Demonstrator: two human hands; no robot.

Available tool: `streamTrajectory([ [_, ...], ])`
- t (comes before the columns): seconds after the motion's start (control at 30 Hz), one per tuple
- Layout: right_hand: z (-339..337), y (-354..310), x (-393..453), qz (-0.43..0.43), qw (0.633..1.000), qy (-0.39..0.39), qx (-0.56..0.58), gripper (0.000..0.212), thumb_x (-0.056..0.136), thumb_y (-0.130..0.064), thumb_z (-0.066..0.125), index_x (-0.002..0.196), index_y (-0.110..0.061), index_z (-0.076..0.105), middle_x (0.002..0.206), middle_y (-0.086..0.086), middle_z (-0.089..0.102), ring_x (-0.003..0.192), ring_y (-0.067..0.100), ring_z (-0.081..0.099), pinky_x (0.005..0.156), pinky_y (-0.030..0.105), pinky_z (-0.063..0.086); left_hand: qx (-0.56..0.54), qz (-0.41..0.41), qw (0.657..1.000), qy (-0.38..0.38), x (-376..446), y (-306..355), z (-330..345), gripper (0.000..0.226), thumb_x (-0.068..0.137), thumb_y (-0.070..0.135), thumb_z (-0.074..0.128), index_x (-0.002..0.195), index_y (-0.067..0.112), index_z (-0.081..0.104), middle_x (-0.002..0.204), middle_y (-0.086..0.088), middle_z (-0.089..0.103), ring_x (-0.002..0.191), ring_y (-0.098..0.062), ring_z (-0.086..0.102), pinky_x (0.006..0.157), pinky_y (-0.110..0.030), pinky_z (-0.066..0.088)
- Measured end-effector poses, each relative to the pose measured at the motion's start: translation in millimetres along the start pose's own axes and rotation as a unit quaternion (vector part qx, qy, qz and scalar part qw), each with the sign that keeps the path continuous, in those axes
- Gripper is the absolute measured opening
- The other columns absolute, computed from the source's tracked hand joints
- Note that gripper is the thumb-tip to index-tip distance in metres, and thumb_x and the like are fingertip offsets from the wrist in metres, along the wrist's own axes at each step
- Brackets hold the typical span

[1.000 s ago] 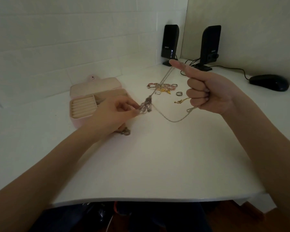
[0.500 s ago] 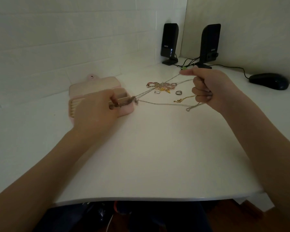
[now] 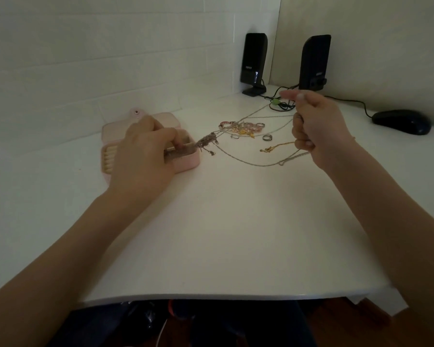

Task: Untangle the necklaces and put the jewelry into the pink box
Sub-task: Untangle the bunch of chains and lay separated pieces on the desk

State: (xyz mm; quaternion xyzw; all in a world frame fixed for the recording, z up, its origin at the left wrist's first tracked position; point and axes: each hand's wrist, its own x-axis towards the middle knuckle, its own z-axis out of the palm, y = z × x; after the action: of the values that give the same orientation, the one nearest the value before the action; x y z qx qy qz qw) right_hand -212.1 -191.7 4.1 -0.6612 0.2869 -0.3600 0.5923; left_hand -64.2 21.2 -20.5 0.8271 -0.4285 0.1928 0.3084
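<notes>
The pink box (image 3: 188,161) lies open at the left of the white table, its lid (image 3: 115,128) flat behind it. My left hand (image 3: 145,151) is over the box, its fingers curled round one end of a silver necklace (image 3: 248,163) by its charm cluster (image 3: 207,141), which hangs at the box's right rim. My right hand (image 3: 316,126) is raised to the right and grips the chain's other end, so the chain sags between my hands. A heap of rings and bracelets (image 3: 243,126) and a gold chain (image 3: 276,147) lie beyond the chain.
Two black speakers (image 3: 253,61) (image 3: 313,62) stand at the back with cables and a green plug (image 3: 276,101). A black mouse (image 3: 401,121) sits at the far right. The table's front edge (image 3: 223,296) is near me.
My left hand carried the charm end left and down to the box's compartment. My right hand dropped, then shifted slightly; the chain now sags lower between them.
</notes>
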Motion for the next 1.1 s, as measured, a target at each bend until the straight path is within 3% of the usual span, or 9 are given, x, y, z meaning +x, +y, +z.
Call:
streamTrajectory([
  [0.17,-2.3,-4.0,1.5,0.038,0.999,-0.025,-0.017,0.036,0.103,-0.014,0.035,0.107,-0.028,0.068,0.068,-0.003,0.048,0.049,0.007,0.034,0.039,0.017,0.023,-0.253,-0.11,0.961,-0.027,3.1,12.4,-6.7,0.019,0.074,-0.008,0.071,0.074,0.002,0.055,0.053,0.016,0.056,0.049,0.006,0.05,0.051,-0.005,0.038],
  [0.27,-7.2,-5.8,3.6,0.067,0.997,-0.034,0.019,0.043,0.1,-0.006,0.033,0.099,-0.025,0.071,0.066,-0.005,0.049,0.05,0.006,0.036,0.041,0.017,0.023,-0.473,-0.203,0.857,-0.04,6.9,10.6,-9.2,0.043,0.069,-0.032,0.026,0.066,0.01,0.036,0.068,-0.002,0.067,0.071,-0.013,0.07,0.067,-0.027,0.058],
  [0.37,-9.7,-6.3,5.1,0.112,0.99,-0.059,0.062,0.04,0.096,-0.002,0.035,0.093,-0.02,0.07,0.057,-0.006,0.047,0.048,0.006,0.036,0.043,0.017,0.023,-0.575,-0.248,0.778,-0.039,6.9,13.2,-11.3,0.047,0.068,-0.031,0.017,0.066,0.013,0.03,0.063,-0.01,0.057,0.074,-0.027,0.067,0.073,-0.039,0.057],
  [0.5,-9.7,-6.4,2.8,0.134,0.982,-0.1,0.088,0.039,0.094,-0.002,0.031,0.1,-0.017,0.066,0.052,-0.006,0.04,0.046,0.006,0.032,0.044,0.018,0.022,-0.499,-0.24,0.832,-0.001,7.4,9.3,-7.9,0.045,0.071,-0.028,0.023,0.07,0.014,0.041,0.06,0.0,0.056,0.053,-0.009,0.056,0.036,-0.017,0.034],
  [0.67,-11.0,-6.4,1.4,0.123,0.982,-0.115,0.08,0.035,0.093,-0.009,0.038,0.111,-0.017,0.067,0.047,-0.006,0.026,0.045,0.008,0.02,0.046,0.021,0.016,-0.396,-0.211,0.894,0.016,8.3,4.1,-4.2,0.037,0.071,-0.014,0.052,0.066,0.023,0.052,0.095,-0.01,0.065,0.069,-0.018,0.058,0.035,-0.02,0.033],
  [0.73,-11.3,-7.5,0.6,0.113,0.98,-0.131,0.102,0.034,0.093,-0.013,0.04,0.113,-0.018,0.068,0.046,-0.006,0.021,0.047,0.009,0.015,0.048,0.022,0.012,-0.383,-0.207,0.9,0.003,6.1,9.3,-5.9,0.026,0.08,-0.003,0.06,0.072,0.02,0.053,0.083,-0.002,0.069,0.055,-0.015,0.06,0.035,-0.021,0.035],
  [0.8,-9.9,-8.6,-1.7,0.094,0.973,-0.167,0.125,0.032,0.094,-0.017,0.043,0.113,-0.018,0.069,0.044,-0.006,0.019,0.05,0.011,0.01,0.046,0.022,0.011,-0.352,-0.192,0.914,-0.062,2.7,15.0,-8.4,0.017,0.087,0.026,0.067,0.081,0.015,0.055,0.064,0.007,0.066,0.039,-0.009,0.054,0.032,-0.018,0.033],
  [0.93,-3.2,-9.5,-8.8,0.058,0.962,-0.235,0.128,0.032,0.094,-0.018,0.044,0.114,-0.019,0.069,0.045,-0.006,0.014,0.047,0.011,0.011,0.042,0.022,0.013,-0.295,-0.103,0.923,-0.226,-3.9,18.1,-3.8,0.056,0.065,0.068,0.07,0.09,0.019,0.066,0.083,-0.001,0.067,0.052,-0.018,0.063,0.039,-0.023,0.04],
  [1.1,-3.5,-9.8,-8.2,0.044,0.955,-0.243,0.166,0.031,0.095,-0.018,0.042,0.112,-0.019,0.068,0.043,-0.006,0.016,0.045,0.01,0.013,0.044,0.023,0.013,-0.188,-0.015,0.942,-0.279,-7.7,14.2,6.6,0.02,0.067,0.034,0.084,0.082,0.031,0.071,0.074,0.01,0.068,0.048,-0.002,0.049,0.051,-0.014,0.04],
])
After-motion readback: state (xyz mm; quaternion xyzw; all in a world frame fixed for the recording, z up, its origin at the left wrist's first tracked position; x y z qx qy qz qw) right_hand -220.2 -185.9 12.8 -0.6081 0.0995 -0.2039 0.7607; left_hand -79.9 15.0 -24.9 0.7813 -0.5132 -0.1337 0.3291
